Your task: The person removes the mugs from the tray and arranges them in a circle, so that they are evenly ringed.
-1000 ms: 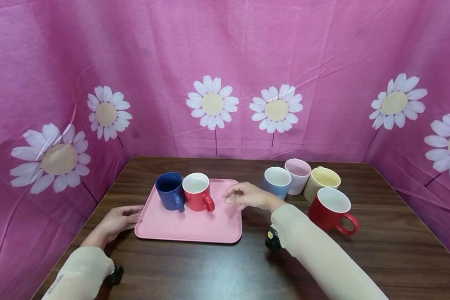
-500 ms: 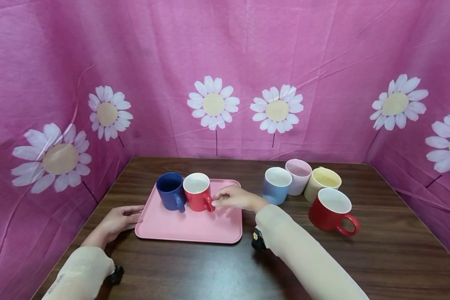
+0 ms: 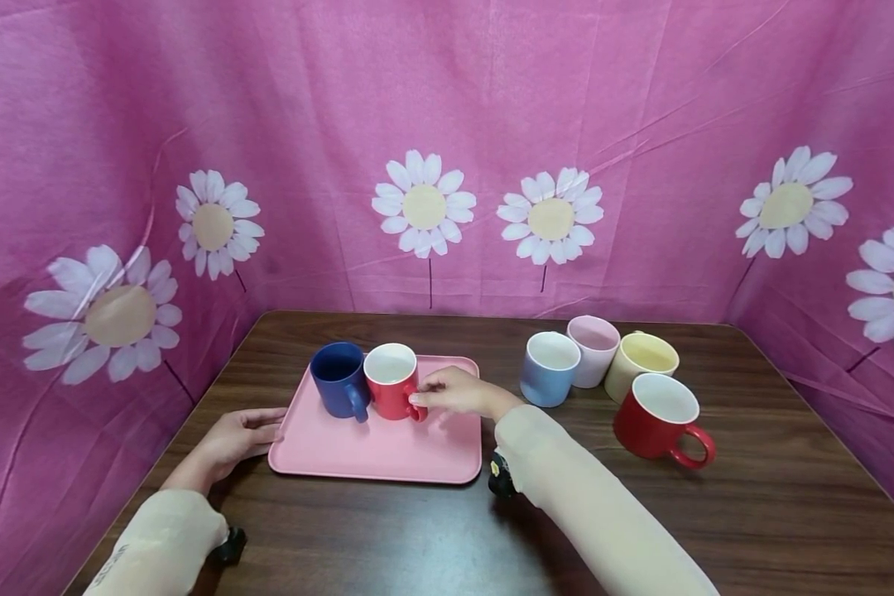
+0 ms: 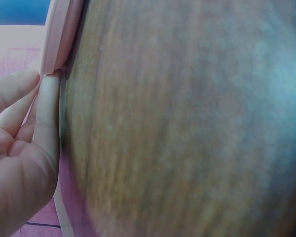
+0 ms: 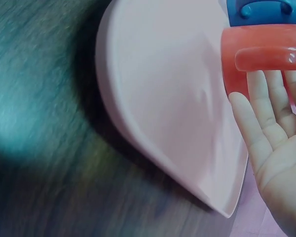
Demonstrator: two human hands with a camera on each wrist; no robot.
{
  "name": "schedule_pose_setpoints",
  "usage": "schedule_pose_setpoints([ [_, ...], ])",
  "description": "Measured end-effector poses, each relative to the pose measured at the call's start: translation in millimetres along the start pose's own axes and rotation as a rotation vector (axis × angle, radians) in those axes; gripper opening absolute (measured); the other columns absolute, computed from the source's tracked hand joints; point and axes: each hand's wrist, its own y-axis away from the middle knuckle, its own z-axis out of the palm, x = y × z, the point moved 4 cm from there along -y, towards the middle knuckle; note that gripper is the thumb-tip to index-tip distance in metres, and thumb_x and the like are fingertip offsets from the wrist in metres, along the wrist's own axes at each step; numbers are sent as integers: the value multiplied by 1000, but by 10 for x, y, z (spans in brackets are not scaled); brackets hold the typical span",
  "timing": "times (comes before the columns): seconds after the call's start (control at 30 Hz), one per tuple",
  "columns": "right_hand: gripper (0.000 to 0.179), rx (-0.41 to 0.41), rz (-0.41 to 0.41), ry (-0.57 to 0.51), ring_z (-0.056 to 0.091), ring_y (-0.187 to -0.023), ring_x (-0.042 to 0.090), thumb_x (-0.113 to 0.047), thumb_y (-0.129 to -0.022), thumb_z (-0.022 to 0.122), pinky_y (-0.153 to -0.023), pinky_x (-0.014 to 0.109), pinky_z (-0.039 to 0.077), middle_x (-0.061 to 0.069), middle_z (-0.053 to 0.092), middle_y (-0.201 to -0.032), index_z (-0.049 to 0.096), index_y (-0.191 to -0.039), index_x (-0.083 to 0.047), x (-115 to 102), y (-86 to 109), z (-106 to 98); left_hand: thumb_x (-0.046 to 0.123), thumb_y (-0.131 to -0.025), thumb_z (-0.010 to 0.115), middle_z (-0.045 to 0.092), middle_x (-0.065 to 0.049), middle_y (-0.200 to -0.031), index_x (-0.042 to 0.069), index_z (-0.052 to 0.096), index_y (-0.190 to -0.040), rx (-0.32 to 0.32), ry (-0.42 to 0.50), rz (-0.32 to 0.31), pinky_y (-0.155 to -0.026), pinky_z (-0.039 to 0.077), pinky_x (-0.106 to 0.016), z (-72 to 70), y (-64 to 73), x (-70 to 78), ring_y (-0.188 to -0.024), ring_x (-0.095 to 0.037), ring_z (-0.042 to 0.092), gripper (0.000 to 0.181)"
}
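On the pink tray [image 3: 372,459] stand a navy blue mug [image 3: 337,389] and a small red mug [image 3: 389,393], side by side and upright. My right hand [image 3: 458,389] has its thumb and fingertips at the handle of the small red mug, pinching it. In the right wrist view, several fingers [image 5: 266,103] reach behind that handle; the thumb cannot be made out there. My left hand [image 3: 231,443] lies at the left end of the tray, straight fingertips touching its rim. The left wrist view shows these fingers [image 4: 48,108] against the tray's edge.
To the right on the wooden table [image 3: 343,530] stand a light blue mug [image 3: 547,377], a pale pink mug [image 3: 592,356], a yellow mug [image 3: 626,364] and a larger red mug [image 3: 651,422]. A pink cloth [image 3: 313,124] with printed daisies hangs behind the table.
My right hand has moved left over the tray to the small red mug's handle. The left hand, tray and mugs look unmoved.
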Motion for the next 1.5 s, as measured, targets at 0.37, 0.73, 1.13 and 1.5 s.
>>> schedule_pose_setpoints([
  [0.37, 18, -7, -7, -52, 67, -80, 19, -9, -92, 63, -77, 28, 55, 13, 69, -83, 69, -93, 7, -52, -38, 42, -3, -91, 59, 60, -22, -118, -22, 34, -134, -2, 8, -1, -80, 55, -30, 11, 11, 14, -90, -10, 63, 53],
  [0.73, 15, -41, 11, -90, 67, -77, 20, -5, -90, 65, -75, 35, 57, 16, 69, -81, 68, -91, 9, -46, 8, 42, -2, -90, 60, 60, -25, -118, -21, 36, -133, 18, -23, -17, -80, 55, -32, 15, 33, 16, -89, -11, 63, 53],
  [1.13, 18, -128, 33, -149, 68, -77, 21, -1, -88, 66, -76, 43, 56, 15, 70, -82, 67, -97, 15, -39, 210, -68, -2, -90, 61, 60, -22, -118, -21, 36, -133, 17, -14, -14, -80, 55, -31, -2, 26, 15, -89, -10, 63, 53],
  [1.5, 19, -195, 3, -185, 66, -79, 19, 2, -86, 66, -78, 46, 55, 16, 70, -84, 66, -99, 17, -7, 479, -168, -1, -90, 61, 60, -23, -118, -21, 35, -134, 14, -31, -23, -80, 55, -31, -11, 31, 0, -90, -11, 63, 54],
])
